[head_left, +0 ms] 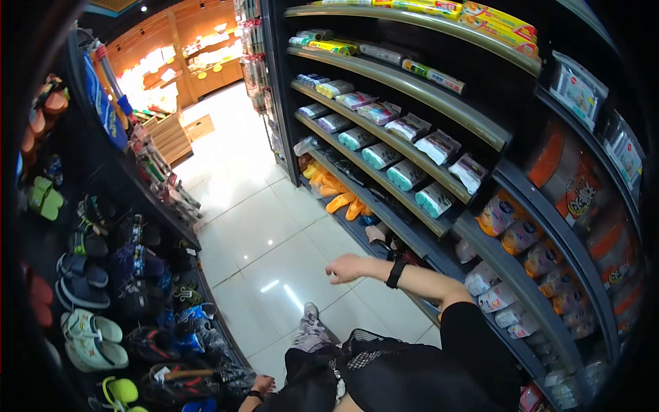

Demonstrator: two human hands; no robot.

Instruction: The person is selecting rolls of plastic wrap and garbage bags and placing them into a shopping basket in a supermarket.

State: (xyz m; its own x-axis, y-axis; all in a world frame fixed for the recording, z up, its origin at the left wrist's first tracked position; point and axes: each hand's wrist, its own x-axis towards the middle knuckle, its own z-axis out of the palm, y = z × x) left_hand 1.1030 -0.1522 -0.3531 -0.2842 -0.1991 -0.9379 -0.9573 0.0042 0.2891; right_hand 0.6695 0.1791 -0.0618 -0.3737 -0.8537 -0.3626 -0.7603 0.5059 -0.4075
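Note:
My right hand (345, 268) reaches across in front of me over the tiled aisle, with a black band on its wrist. Its fingers are loosely curled and nothing shows in them. Low at my left side hangs my left hand (263, 384), also with a wristband; its fingers are slightly bent and I see no object there. The left hand is nearest to a rack of sandals and clogs, including a pair of white clogs (95, 340). Nearest to the right hand stands a shelf with orange slippers (341, 201) on a lower level. Neither hand touches any goods.
On the right, shelves hold several small wrapped packs (405, 175), boxed rolls (436, 75) and bagged goods (537, 232). Sandals such as a green pair (46, 199) hang along the left. White floor tiles (254, 226) run between the racks toward a brightly lit wooden display (206, 55).

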